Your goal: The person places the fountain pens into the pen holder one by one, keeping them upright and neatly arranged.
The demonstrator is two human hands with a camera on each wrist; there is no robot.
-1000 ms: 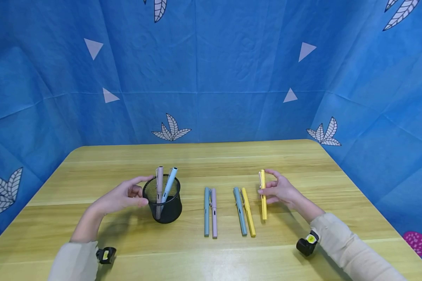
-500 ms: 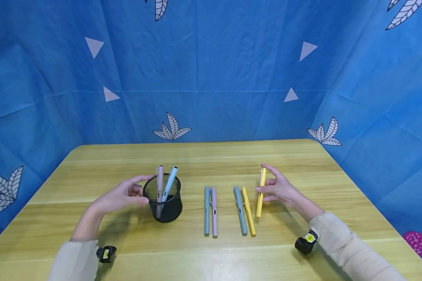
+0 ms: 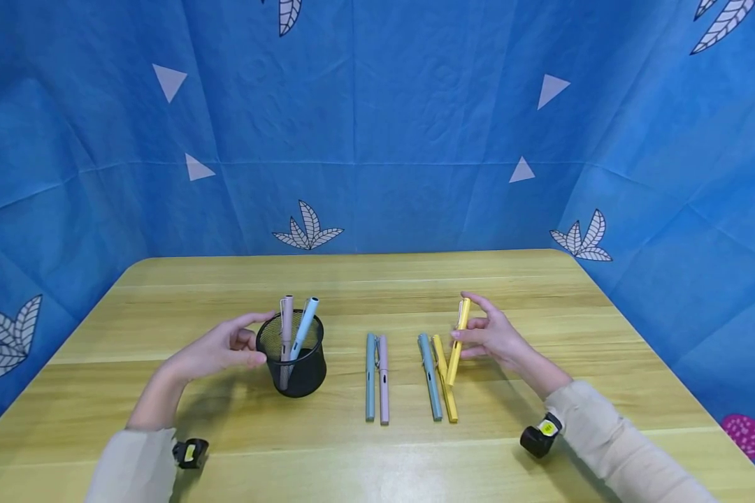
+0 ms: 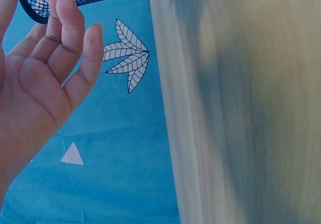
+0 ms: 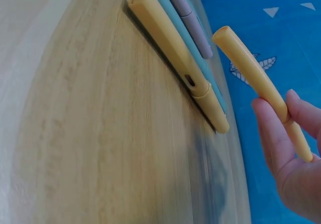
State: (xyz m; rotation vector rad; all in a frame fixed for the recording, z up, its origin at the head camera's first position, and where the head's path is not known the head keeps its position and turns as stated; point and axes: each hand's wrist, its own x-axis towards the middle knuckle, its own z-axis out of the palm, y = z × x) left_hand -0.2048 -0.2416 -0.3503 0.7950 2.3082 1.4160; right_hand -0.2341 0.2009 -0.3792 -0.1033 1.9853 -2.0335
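Note:
My left hand [image 3: 217, 349] holds the side of a black mesh pen holder [image 3: 308, 378], index finger at the rim and thumb lower down. Inside it lean a mauve pen [image 3: 286, 323] and a light blue pen [image 3: 304, 327], caps up. Between thumb and fingers, my right hand [image 3: 498, 341] pinches a yellow pen [image 3: 456, 353], tilted with its clip end up. In the head view this pen overlaps a second yellow pen [image 3: 448, 398] lying on the table. Right beside that one lies a blue-grey pen [image 3: 430, 381]; the right wrist view shows both close up.
Another blue-grey pen [image 3: 370, 381] and a lilac pen [image 3: 384, 391] lie side by side on the wooden table [image 3: 289, 454], between the holder and the other pair. Blue patterned cloth [image 3: 403, 126] hangs behind and beside the table.
My right hand has moved left with the yellow pen, bringing it over the lying yellow one. Its lower end has swung left. My left hand and the pen holder stay put.

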